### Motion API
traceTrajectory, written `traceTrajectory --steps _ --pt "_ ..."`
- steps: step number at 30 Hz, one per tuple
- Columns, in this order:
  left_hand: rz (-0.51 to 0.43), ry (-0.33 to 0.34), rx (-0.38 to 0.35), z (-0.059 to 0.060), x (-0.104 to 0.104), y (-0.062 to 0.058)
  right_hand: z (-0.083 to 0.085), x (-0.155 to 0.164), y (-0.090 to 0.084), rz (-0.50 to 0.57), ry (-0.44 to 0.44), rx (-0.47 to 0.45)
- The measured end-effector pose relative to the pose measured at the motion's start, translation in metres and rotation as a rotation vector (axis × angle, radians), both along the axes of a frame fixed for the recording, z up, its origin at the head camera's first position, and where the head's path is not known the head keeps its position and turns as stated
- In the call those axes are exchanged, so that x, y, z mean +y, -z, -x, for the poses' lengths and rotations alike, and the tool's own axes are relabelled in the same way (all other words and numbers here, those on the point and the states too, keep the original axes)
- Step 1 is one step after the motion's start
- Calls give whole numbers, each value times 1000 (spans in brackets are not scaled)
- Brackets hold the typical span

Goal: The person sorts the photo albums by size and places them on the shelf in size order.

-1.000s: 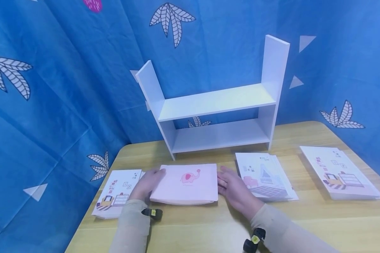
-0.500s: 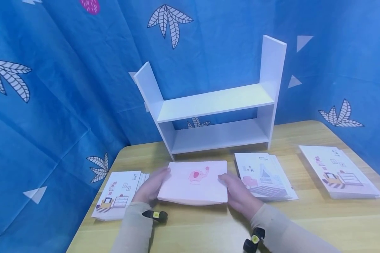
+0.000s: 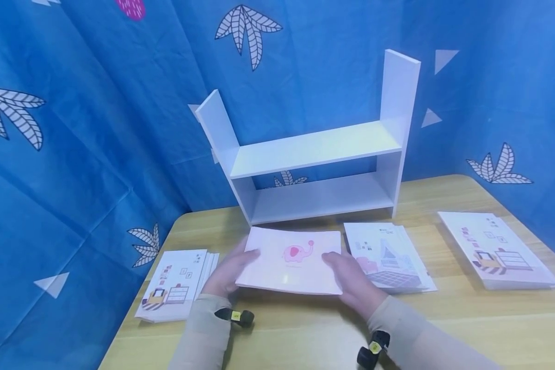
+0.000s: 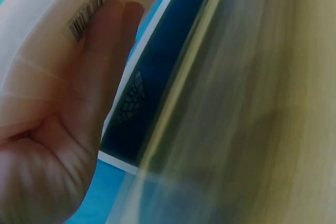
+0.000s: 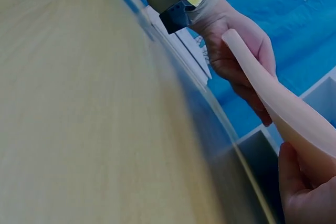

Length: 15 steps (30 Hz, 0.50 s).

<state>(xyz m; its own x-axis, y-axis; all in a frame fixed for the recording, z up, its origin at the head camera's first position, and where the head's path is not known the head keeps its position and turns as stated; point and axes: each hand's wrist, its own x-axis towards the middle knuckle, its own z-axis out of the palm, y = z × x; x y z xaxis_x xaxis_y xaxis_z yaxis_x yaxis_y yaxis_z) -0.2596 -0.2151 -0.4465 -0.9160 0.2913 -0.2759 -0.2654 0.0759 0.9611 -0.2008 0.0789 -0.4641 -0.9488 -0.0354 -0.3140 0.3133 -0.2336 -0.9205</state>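
Note:
A pink stack of notebooks (image 3: 277,272) with an elephant on the top cover is held above the table in the head view. My left hand (image 3: 226,270) grips its left edge, thumb on top. At the opposite edge my right hand (image 3: 355,282) holds it the same way, thumb on the cover. From the left wrist, the fingers (image 4: 102,51) lie flat against the underside beside a barcode (image 4: 94,9). The stack (image 5: 286,106) looks slightly bent in the right wrist view, between both hands.
Behind the hands stands a white two-tier shelf (image 3: 314,149). White illustrated booklets lie in piles on the wooden table (image 3: 287,339): one left pile (image 3: 171,288), one just right of my right hand (image 3: 388,257), one far right (image 3: 499,252). A blue curtain (image 3: 97,128) hangs behind.
The pink notebooks have risen off the table and shifted right, with their front edge tilting up. My right hand has closed on their right edge; my left hand moved right with them.

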Motion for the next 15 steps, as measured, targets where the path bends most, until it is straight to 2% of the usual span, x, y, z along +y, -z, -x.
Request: traceTrajectory --steps 6,11,15 --pt "53 -14 0 -1 7 -7 2 6 -6 -16 -21 -8" --pt "19 -41 23 -4 12 -18 6 10 -16 -2 -37 35" --pt "-32 -66 37 -7 17 -26 7 17 -29 23 -43 23"
